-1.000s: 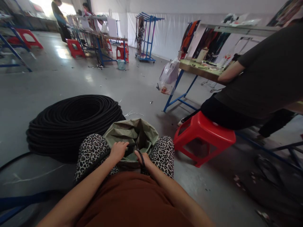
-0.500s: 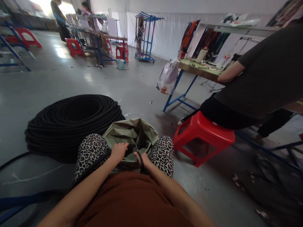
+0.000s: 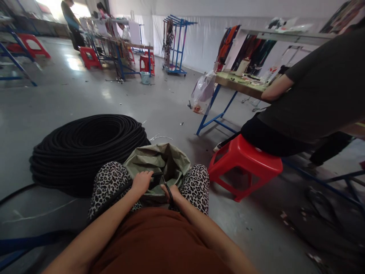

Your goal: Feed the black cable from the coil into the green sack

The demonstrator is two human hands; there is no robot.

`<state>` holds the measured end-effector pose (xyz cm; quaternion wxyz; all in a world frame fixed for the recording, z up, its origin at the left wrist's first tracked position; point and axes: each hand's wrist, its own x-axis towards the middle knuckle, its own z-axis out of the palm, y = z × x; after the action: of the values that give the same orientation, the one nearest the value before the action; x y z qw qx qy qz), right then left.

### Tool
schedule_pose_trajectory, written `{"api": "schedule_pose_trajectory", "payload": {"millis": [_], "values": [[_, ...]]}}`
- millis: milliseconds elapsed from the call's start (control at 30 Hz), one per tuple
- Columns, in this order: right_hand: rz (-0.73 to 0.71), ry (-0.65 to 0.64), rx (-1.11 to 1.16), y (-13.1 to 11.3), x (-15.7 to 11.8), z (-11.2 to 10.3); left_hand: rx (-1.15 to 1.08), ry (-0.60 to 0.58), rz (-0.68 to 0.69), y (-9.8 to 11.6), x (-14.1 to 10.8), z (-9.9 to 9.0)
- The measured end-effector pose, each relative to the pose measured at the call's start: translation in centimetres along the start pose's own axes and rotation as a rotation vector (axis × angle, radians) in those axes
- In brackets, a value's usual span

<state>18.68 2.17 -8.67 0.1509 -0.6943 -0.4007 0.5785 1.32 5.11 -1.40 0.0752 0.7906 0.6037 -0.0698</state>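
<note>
My left hand (image 3: 141, 182) is closed around a thick black cord (image 3: 118, 195), whose front end pokes out past the fingers. That cord runs back over my left thigh under the forearm. In my right hand (image 3: 175, 193) is a pair of scissors with black handles (image 3: 170, 195); the thin blades point up towards the cord end, and I cannot tell how far apart they are. Both hands are above an open olive-green sack (image 3: 142, 158) between my knees. Its inside is dark and the contents are hidden. A big coil of black cord (image 3: 62, 163) lies on the floor to the left.
A co-worker in a dark shirt (image 3: 319, 91) sits on a red stool (image 3: 245, 163) close by on the right, at a workbench (image 3: 242, 84). A clear plastic bag (image 3: 202, 93) hangs from the bench corner. A blue rack (image 3: 178, 45) stands further back.
My left hand has drawn back slightly to the left, and more of the cord end shows beyond its fingers. My right hand with the scissors has hardly moved.
</note>
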Motion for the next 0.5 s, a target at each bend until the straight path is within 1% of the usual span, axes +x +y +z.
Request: {"api": "schedule_pose_trajectory", "payload": {"millis": [100,300,500], "values": [[0.077,-0.007,0.048,-0.60,-0.49,-0.14,-0.027,0.019,-0.027,-0.19,0.04,-0.12],[0.070,-0.058,0.134,-0.77,-0.78,-0.26,-0.093,0.059,-0.055,-0.51,0.09,-0.34],[0.039,-0.091,0.182,-0.11,-0.09,-0.02,-0.126,0.035,-0.052,-0.03,-0.03,-0.78]]}}
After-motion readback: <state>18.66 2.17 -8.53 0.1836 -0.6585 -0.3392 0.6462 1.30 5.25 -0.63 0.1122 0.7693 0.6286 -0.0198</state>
